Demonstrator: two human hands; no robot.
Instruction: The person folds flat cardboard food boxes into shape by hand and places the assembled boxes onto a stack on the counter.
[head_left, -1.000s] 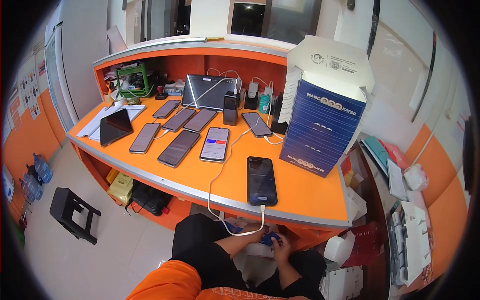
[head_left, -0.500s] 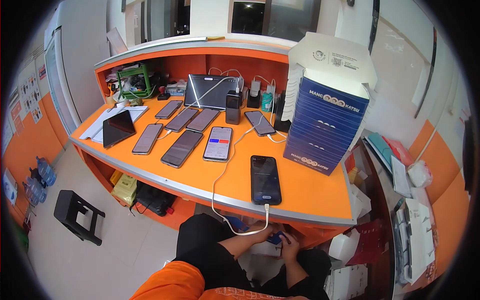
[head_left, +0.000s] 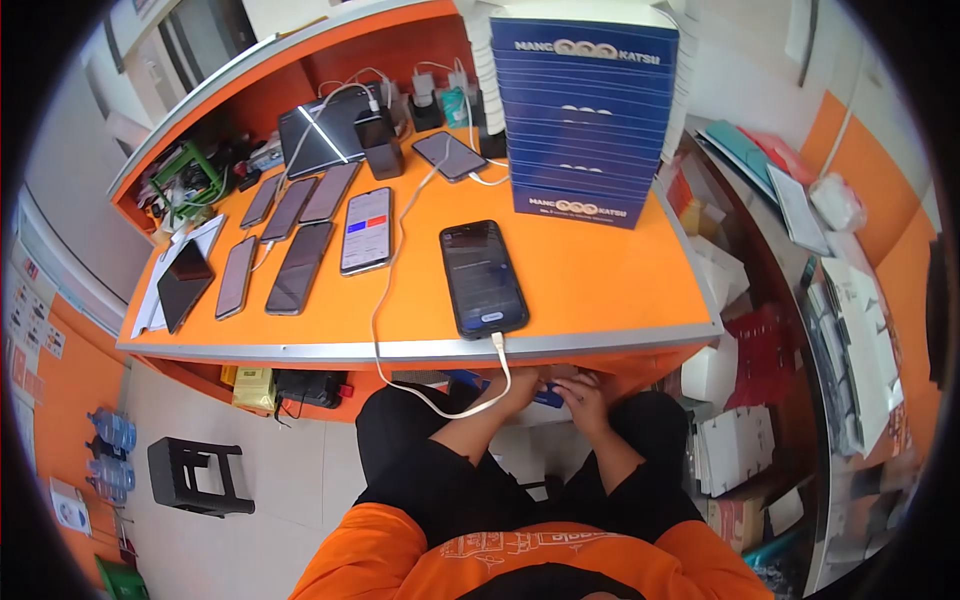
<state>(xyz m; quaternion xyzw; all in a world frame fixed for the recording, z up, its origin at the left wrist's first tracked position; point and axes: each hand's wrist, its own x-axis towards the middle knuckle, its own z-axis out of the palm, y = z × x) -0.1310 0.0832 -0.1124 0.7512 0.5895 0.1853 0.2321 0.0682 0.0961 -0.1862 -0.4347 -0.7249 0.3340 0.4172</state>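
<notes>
Below the desk's front edge, my left hand (head_left: 519,386) and my right hand (head_left: 582,396) are close together at a small blue item (head_left: 548,396). The fingers of my right hand are pinched at its edge. My left hand's fingers are partly hidden under the desk. Above them a black phone (head_left: 484,280) lies on the orange desk (head_left: 420,310), with a white cable (head_left: 377,340) plugged into its lower end. Left of it is a phone with a lit white screen (head_left: 366,232). Several darker phones lie farther left.
A tall stack of blue boxes (head_left: 585,120) stands at the desk's back right. A tablet (head_left: 186,284), a power bank (head_left: 379,143) and a larger dark screen (head_left: 320,130) are on the desk. A black stool (head_left: 200,476) stands on the floor at left.
The view has tilted down and turned, so the desk and boxes sit higher in the picture. My hands remain together at the blue item below the desk edge.
</notes>
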